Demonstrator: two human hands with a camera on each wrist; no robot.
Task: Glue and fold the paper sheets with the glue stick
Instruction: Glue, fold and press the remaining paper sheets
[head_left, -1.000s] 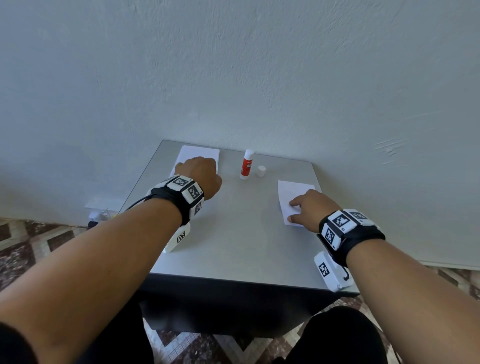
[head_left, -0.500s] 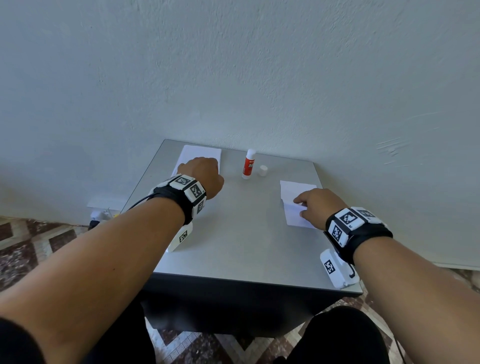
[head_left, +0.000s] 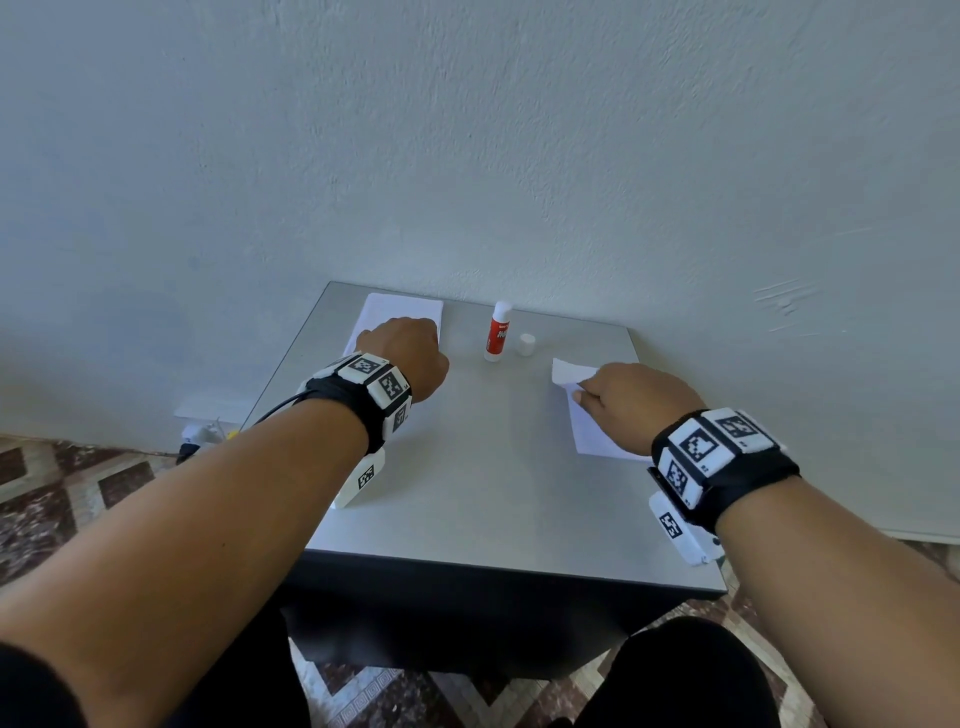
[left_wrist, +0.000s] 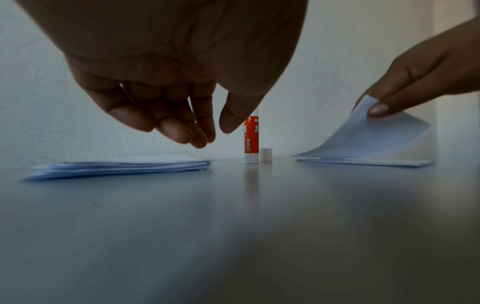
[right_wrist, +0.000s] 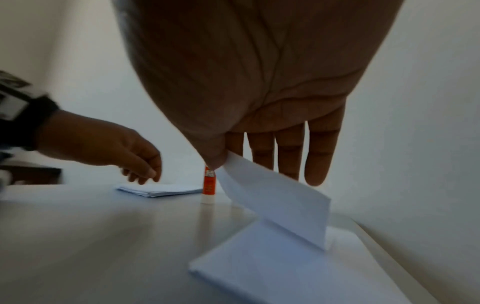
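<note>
Paper sheets are lying in two places on the desk: a flat stack at the left and a folded sheet at the right, whose top flap is being lifted, so gluing looks not yet begun on it while the stack is waiting. Between them the glue stick is standing upright, uncapped, its cap just beside it. The right hand is pinching the flap's corner between thumb and forefinger, and the left hand is hovering over the stack, fingers loosely curled, holding nothing.
</note>
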